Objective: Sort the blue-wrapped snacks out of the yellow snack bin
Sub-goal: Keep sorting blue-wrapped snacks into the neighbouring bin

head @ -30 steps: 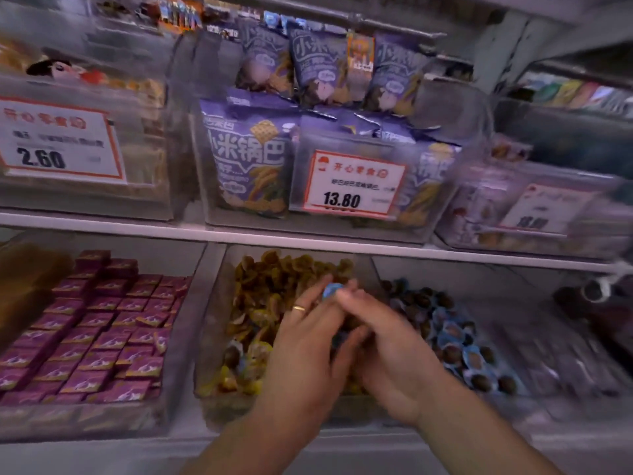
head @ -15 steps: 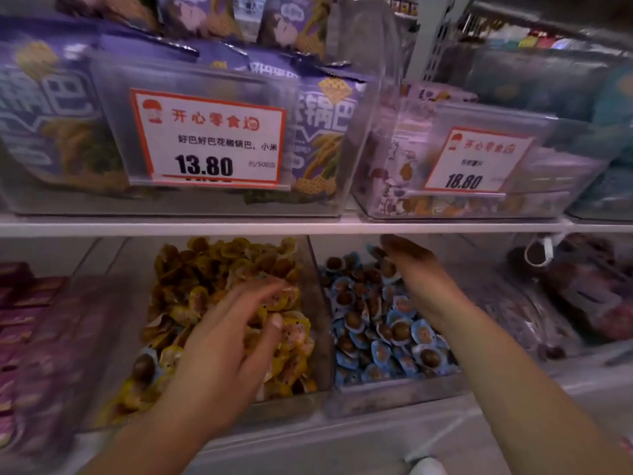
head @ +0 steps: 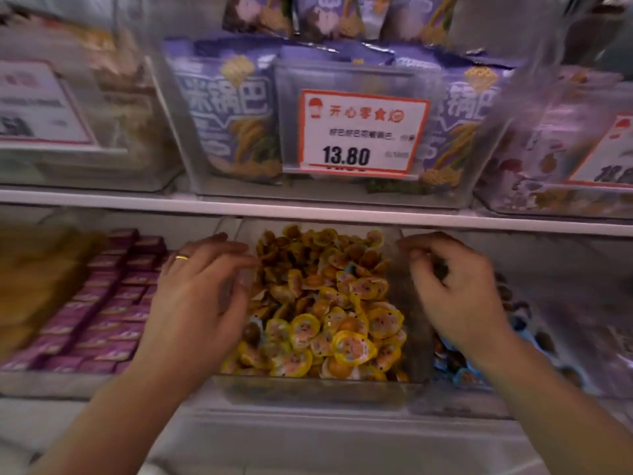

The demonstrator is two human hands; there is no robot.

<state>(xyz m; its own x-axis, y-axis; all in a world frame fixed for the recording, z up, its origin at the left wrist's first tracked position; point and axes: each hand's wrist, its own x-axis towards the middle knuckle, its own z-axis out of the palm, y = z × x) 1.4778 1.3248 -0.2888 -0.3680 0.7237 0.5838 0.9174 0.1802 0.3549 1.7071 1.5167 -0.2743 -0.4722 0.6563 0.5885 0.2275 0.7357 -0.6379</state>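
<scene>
1. The yellow snack bin (head: 308, 389), a clear tub on the lower shelf, is the biggest thing at risk: the left hand (head: 195, 296) curls its fingers over the bin's left wall and the right hand (head: 455, 293) hooks over the right wall, so a hard pull could tip it off the shelf edge and spill everything
2. The heap of yellow-wrapped snacks (head: 342, 320) sits high against the walls; a jolt could throw pieces into the neighbouring bin of blue-wrapped snacks (head: 455, 368) just to the right, mixing the two again
3. The purple boxes (head: 102, 303) lie just beside the left hand and could be knocked out of their rows
4. A blue-wrapped stray (head: 349, 269) peeps out mid-heap, half buried; shifting the bin could bury it and it gets missed
5. Whether the right fingers also pinch a snack, I cannot tell
</scene>
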